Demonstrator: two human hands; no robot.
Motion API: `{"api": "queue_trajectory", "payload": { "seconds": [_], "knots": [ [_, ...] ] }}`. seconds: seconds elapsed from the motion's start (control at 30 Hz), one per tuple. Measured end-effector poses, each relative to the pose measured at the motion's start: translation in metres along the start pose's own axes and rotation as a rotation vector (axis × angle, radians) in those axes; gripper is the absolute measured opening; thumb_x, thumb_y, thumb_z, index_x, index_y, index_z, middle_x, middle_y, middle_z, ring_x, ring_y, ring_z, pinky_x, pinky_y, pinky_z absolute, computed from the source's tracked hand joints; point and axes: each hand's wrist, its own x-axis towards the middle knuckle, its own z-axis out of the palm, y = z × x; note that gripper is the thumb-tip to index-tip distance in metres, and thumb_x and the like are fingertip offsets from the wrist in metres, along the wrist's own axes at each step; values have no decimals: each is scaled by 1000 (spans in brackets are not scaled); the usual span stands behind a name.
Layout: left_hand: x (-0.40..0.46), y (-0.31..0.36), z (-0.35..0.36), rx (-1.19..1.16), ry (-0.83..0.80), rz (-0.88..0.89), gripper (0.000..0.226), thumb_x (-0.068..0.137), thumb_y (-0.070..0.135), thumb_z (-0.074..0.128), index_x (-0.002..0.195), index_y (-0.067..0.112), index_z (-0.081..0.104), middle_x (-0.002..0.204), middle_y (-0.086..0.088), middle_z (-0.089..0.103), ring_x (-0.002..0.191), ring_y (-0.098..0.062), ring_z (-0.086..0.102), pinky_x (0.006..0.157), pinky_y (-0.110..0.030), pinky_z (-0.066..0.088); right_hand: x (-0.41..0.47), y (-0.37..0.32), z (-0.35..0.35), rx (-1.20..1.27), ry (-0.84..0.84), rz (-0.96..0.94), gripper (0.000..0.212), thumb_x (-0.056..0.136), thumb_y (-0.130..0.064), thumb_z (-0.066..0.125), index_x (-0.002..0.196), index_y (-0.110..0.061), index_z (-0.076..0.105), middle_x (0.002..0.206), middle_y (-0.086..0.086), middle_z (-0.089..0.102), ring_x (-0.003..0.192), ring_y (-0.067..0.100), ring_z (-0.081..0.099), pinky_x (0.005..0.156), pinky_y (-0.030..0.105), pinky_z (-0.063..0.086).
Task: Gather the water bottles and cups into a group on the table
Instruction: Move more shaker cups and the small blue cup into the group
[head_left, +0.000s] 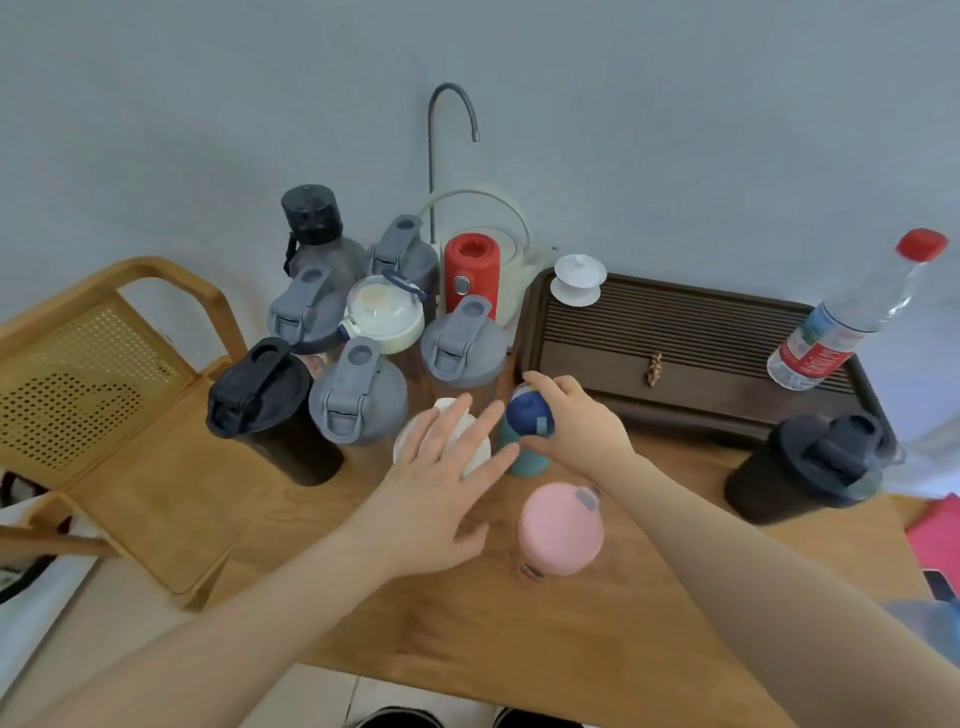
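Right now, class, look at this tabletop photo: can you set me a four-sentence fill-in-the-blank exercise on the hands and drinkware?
1. The right hand grips a teal bottle with a ____ cap.
2. The left hand lies open over a ____ lid.
3. The clear plastic bottle on the tea tray has a ____ cap.
4. Nearest the camera stands a bottle with a ____ lid.

Answers: blue; white; red; pink

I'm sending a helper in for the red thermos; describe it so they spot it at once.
Start at the curved metal spout against the wall. Right below it, at the back of the bottle cluster, stands the upright red cylindrical thermos, in front of the cream kettle. It is the only red-bodied flask; its neighbours have grey lids.
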Motion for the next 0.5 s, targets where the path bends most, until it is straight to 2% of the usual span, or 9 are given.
{"api": "queue_trajectory", "payload": {
  "seconds": [0.03, 0.13, 0.2, 0.27, 0.37, 0.43, 0.5],
  "knots": [
    [1, 7, -2, -59, 5, 59, 68, 73, 46, 49, 135, 21, 36, 150, -12, 27, 135, -32, 18, 113, -47, 19, 0, 1, 0, 7, -24, -9, 80, 79, -43, 65, 144, -30, 20, 140, 5, 37, 112, 29, 56, 84, 41, 51],
    [10, 31, -6, -236, -78, 137, 71, 78, 51, 53, 138, 22, 31, 148, -9, 34, 131, -25, 36, 103, -41, 38, -9, 6, -10, 102, -10, -34, 80, 82, -45, 62, 146, -28, 18, 147, 4, 31, 118, 28, 53, 90, 41, 49],
    [21, 41, -6, -248, -170, 135, 79, 76, 50, 62, 141, 26, 23, 150, -6, 30, 128, -25, 40, 99, -39, 40, -21, 17, -19, 184, 53, -18, 71, 85, -43, 59, 144, -24, 24, 146, 4, 35, 117, 26, 54, 92, 40, 48],
    [29, 48, -4, -207, -249, 106, 82, 77, 47, 63, 142, 32, 14, 147, -3, 28, 122, -23, 40, 94, -34, 38, -35, 31, -26, 165, 90, 8, 58, 88, -37, 56, 139, -21, 35, 142, 5, 41, 112, 24, 56, 93, 39, 48],
    [38, 52, -3, -229, -217, 35, 81, 76, 43, 63, 140, 32, 14, 136, 0, 35, 112, -19, 44, 83, -29, 37, -57, 55, -35, 102, 109, 22, 38, 90, -28, 55, 127, -19, 50, 134, 3, 50, 113, 21, 54, 96, 36, 46],
    [43, 52, -2, -256, -171, -22, 79, 75, 40, 63, 138, 31, 17, 133, 0, 38, 112, -18, 43, 81, -26, 34, -72, 69, -40, 62, 213, 20, 29, 90, -24, 55, 119, -17, 58, 128, 3, 57, 121, 21, 49, 103, 36, 38],
    [49, 51, -2, -225, -140, -69, 78, 74, 40, 64, 137, 29, 18, 131, 0, 39, 114, -20, 42, 84, -26, 35, -84, 83, -46, 6, 439, 40, 22, 87, -19, 58, 108, -15, 64, 123, 6, 60, 127, 27, 44, 108, 42, 30]
  ]
}}
